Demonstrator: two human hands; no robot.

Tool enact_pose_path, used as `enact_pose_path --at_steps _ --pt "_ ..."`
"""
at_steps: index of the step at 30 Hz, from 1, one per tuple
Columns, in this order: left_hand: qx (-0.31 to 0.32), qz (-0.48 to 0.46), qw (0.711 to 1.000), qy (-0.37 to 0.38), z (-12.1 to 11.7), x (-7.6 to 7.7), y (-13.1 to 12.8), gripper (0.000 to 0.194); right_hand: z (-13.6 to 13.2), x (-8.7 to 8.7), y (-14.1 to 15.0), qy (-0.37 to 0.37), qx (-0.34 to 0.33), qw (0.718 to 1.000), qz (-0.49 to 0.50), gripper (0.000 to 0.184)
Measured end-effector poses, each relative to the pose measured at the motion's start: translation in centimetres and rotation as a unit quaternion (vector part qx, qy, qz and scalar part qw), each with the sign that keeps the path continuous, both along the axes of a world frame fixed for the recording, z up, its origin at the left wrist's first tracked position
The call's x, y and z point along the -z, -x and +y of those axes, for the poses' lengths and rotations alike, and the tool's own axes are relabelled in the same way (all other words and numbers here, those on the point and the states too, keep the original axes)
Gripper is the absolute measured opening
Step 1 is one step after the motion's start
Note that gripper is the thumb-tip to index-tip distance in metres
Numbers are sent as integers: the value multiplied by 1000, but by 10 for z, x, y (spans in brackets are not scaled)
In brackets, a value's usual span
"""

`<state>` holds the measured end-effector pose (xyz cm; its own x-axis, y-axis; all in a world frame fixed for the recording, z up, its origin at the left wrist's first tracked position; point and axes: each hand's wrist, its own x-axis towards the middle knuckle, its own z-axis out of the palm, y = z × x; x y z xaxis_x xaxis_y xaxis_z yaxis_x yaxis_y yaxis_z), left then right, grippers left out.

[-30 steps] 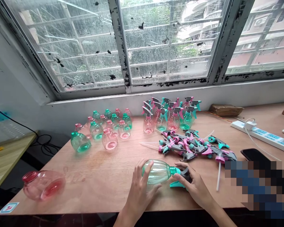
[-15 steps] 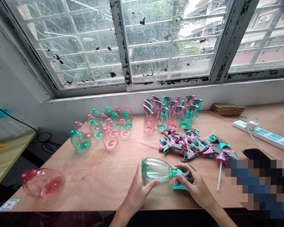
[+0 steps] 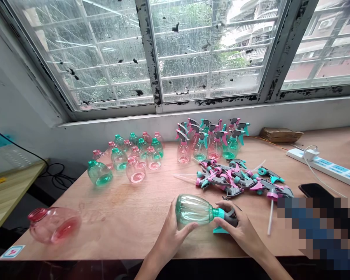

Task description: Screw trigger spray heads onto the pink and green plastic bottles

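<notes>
A clear green spray bottle [image 3: 194, 210] lies sideways above the near edge of the table, its base toward the left. My left hand [image 3: 176, 229] is wrapped round the bottle's body near the base. On the neck sits a grey and teal spray head [image 3: 229, 217], its teal trigger pointing down toward me. My right hand [image 3: 240, 229] grips this head and its collar with thumb and fingers. Beyond my right hand lies a pile of loose pink, teal and grey spray heads [image 3: 227, 175], some with clear tubes.
Open pink and green bottles [image 3: 135, 171] stand at the back left; several bottles with spray heads [image 3: 214, 146] stand by the window wall. A pink bottle [image 3: 55, 225] is at the near left. To the right are a phone [image 3: 316, 190], a power strip [image 3: 326, 165] and a brown block [image 3: 281, 135].
My right thumb has shifted slightly left onto the teal collar. Both hands still hold the green bottle and its spray head in nearly the same place.
</notes>
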<state>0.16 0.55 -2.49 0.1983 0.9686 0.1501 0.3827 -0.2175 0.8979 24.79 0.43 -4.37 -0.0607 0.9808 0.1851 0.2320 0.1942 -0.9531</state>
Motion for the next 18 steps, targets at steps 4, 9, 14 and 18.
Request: enact_pose_path --at_steps 4,9,14,18 --pt "2 -2 1000 3 0 1 0 77 0 0 1 -5 7 1000 -3 33" --pt "2 -6 1000 3 2 1 1 80 -1 -1 2 -11 14 1000 -7 29" --pt "0 -23 1000 -5 2 2 1 87 -2 -5 3 -1 -11 1000 -3 23" --pt "4 -63 998 6 1 4 0 96 -2 -2 2 -2 -19 1000 -4 24"
